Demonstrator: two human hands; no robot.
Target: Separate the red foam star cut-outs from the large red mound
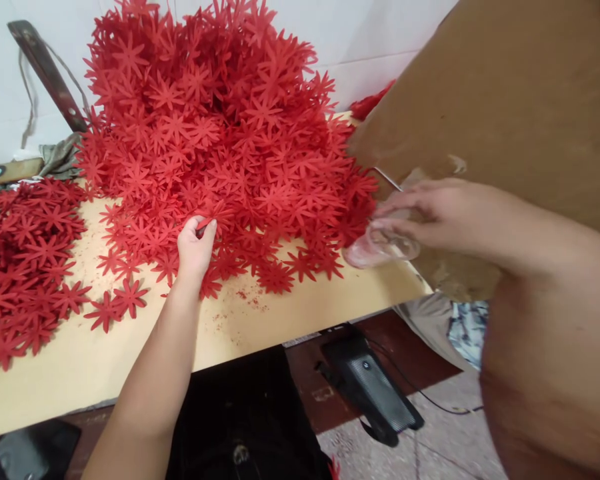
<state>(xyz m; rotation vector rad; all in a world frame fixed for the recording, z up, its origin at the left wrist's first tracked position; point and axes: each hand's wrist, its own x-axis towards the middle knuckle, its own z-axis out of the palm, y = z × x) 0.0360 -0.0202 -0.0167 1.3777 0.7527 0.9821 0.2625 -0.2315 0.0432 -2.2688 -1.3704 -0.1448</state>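
Note:
My left hand is closed, thumb against fingers, on a red flower-shaped cutout at the front of a large heap of like cutouts. At the right end of the table, my right hand is closed, somewhat blurred. A thin pale stick juts up from its fingers; its lower end is hidden. Just below those fingers, a clear plastic cup with something pinkish in it stands on the table beside the heap. Whether the fingers touch the cup, I cannot tell.
A smaller pile of red cutouts covers the table's left side. A large brown cardboard sheet or box rises at the right. A dark metal bar leans at the back left. Beneath the table sits a black pedal-like device.

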